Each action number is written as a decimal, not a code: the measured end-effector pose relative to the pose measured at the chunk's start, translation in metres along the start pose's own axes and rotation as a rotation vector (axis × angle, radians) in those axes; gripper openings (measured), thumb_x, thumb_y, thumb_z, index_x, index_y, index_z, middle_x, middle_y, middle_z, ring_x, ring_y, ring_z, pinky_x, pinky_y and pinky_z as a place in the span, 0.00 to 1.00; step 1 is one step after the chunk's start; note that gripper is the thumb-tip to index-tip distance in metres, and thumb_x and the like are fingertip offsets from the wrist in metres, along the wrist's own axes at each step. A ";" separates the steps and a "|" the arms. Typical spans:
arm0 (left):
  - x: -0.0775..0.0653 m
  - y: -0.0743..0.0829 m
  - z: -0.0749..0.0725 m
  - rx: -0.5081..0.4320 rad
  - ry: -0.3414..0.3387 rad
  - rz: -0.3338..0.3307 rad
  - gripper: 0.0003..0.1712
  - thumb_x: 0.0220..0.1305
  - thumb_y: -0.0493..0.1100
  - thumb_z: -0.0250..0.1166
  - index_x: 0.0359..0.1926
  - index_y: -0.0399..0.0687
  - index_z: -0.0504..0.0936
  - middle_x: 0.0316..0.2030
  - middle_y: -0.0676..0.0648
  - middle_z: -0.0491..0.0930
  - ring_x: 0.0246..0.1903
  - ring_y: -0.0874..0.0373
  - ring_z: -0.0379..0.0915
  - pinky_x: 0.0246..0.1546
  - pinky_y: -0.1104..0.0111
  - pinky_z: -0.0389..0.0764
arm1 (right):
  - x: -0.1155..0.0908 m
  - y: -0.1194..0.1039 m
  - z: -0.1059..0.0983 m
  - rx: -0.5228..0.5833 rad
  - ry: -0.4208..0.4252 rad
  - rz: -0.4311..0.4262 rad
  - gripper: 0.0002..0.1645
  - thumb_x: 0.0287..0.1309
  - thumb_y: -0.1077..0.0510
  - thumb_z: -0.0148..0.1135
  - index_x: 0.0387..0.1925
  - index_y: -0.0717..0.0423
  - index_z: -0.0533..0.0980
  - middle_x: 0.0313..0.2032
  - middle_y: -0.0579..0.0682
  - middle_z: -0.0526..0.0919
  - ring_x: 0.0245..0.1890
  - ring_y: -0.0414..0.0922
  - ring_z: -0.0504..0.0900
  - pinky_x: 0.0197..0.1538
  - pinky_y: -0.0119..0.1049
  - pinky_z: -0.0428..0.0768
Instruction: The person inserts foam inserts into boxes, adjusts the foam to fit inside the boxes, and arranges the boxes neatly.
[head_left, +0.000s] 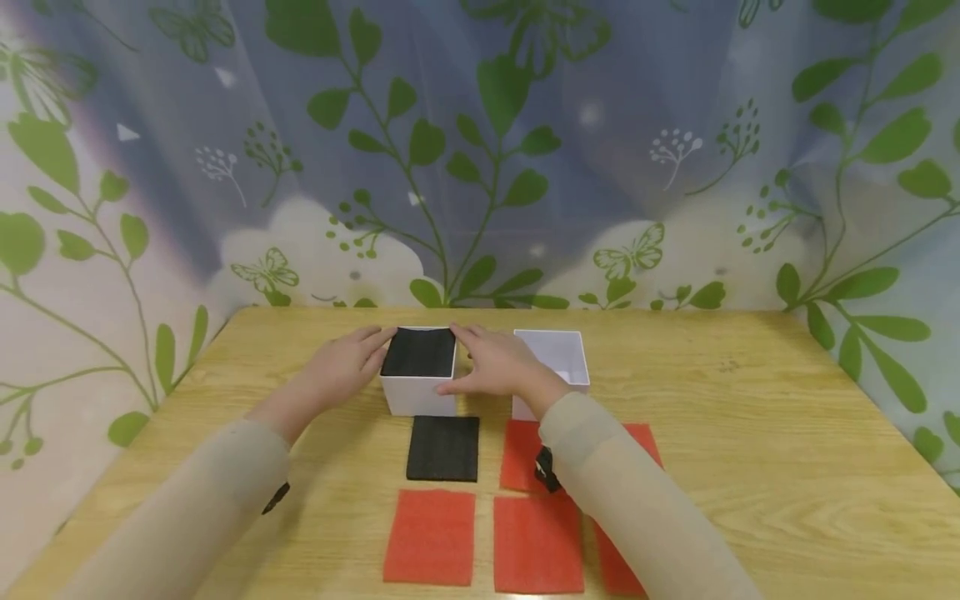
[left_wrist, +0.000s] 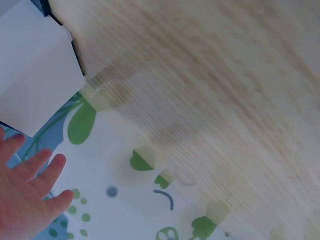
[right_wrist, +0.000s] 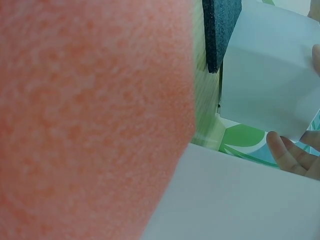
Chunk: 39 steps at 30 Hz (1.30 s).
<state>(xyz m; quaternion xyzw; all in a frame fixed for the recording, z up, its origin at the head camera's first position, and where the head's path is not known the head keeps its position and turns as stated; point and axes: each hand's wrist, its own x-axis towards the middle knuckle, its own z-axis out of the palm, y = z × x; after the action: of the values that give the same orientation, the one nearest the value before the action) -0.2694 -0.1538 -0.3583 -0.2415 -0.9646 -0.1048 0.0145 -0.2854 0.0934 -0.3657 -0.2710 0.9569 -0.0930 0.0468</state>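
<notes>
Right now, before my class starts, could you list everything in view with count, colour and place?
Table: 1, pale wood, foreground
Backdrop: 1, blue and white with green plants, behind the table
Boxes: 2, white, side by side on the table
Black squares: 2, black, one at the left box's top, one before it
Red squares: at least 4, red, nearer the viewer; an arm partly hides some
Wrist pieces: 2, black, one by each sleeve
Sleeves: 2, beige, both arms
Left hand: 1, bare, left box's left side
Right hand: 1, bare, its right side
</notes>
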 end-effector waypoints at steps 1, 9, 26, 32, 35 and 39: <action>-0.002 -0.001 0.001 0.020 0.013 0.005 0.27 0.73 0.47 0.43 0.69 0.43 0.60 0.63 0.33 0.62 0.60 0.36 0.60 0.57 0.45 0.61 | 0.000 0.001 0.001 -0.003 -0.005 -0.002 0.64 0.43 0.19 0.52 0.73 0.47 0.45 0.69 0.54 0.56 0.64 0.52 0.64 0.62 0.49 0.64; -0.004 -0.004 0.004 -0.021 0.062 0.003 0.28 0.71 0.50 0.49 0.68 0.46 0.63 0.61 0.34 0.65 0.58 0.36 0.63 0.56 0.45 0.64 | -0.002 0.003 0.003 0.001 0.010 0.016 0.63 0.43 0.20 0.53 0.73 0.47 0.46 0.68 0.54 0.57 0.62 0.52 0.65 0.60 0.49 0.66; 0.005 0.007 -0.001 -0.121 -0.055 -0.055 0.26 0.69 0.45 0.53 0.65 0.40 0.67 0.60 0.35 0.68 0.59 0.39 0.63 0.57 0.48 0.64 | -0.006 0.003 0.006 0.013 -0.012 0.029 0.64 0.43 0.20 0.53 0.73 0.48 0.46 0.69 0.54 0.56 0.64 0.52 0.63 0.62 0.49 0.63; 0.006 0.012 -0.005 -0.028 0.016 -0.024 0.19 0.66 0.42 0.58 0.55 0.39 0.76 0.54 0.36 0.73 0.54 0.40 0.68 0.51 0.48 0.70 | -0.005 0.004 0.007 0.019 -0.002 0.023 0.64 0.43 0.19 0.52 0.73 0.47 0.46 0.69 0.54 0.56 0.64 0.53 0.63 0.63 0.50 0.61; 0.006 0.014 -0.010 0.015 0.044 -0.004 0.12 0.63 0.41 0.61 0.46 0.40 0.80 0.50 0.37 0.76 0.49 0.42 0.73 0.46 0.50 0.74 | -0.003 0.003 0.007 0.016 -0.002 0.021 0.64 0.42 0.19 0.52 0.73 0.47 0.46 0.69 0.53 0.57 0.64 0.52 0.63 0.62 0.49 0.62; 0.006 0.017 -0.015 0.061 0.066 -0.001 0.08 0.60 0.41 0.64 0.39 0.42 0.81 0.47 0.39 0.77 0.45 0.44 0.75 0.42 0.52 0.75 | -0.001 0.001 0.004 0.014 -0.002 0.014 0.64 0.42 0.19 0.52 0.73 0.47 0.46 0.69 0.53 0.57 0.63 0.52 0.64 0.62 0.48 0.63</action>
<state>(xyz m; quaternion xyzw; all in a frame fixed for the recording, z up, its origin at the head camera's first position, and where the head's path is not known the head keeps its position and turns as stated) -0.2669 -0.1394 -0.3403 -0.2370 -0.9665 -0.0833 0.0534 -0.2842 0.0938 -0.3697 -0.2641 0.9581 -0.0990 0.0504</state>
